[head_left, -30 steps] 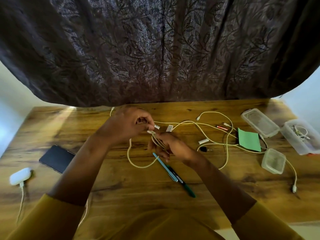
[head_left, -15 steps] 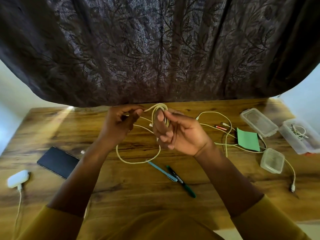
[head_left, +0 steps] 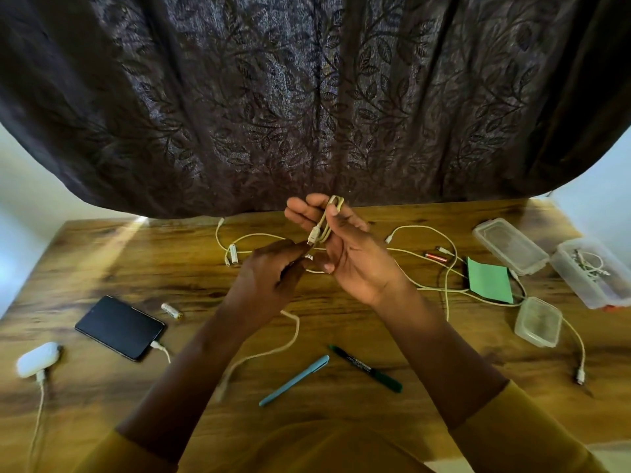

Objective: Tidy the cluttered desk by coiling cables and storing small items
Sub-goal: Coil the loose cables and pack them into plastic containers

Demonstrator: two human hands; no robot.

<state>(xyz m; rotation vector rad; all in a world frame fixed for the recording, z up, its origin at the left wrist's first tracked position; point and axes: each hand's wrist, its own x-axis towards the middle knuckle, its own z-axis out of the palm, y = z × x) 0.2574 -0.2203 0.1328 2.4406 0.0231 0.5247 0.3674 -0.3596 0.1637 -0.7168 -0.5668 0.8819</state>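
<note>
So the right hand (head_left: 345, 254) is up above the wooden surface (head_left: 341, 322), fingers wrapped around a folded bundle of cream-white charging cable (head_left: 326, 221), loops poking out the top near the dark leaf-patterned curtain (head_left: 307, 97). Left hand (head_left: 269, 278) is pinching the plug end of that same cable just below the bundle. The loose tail trails down toward a light blue pen (head_left: 294, 380) and a green marker (head_left: 367, 368). More white cables sprawl around a green sticky-note pad (head_left: 489, 279) and three clear plastic containers (head_left: 537, 322) off to the right.
</note>
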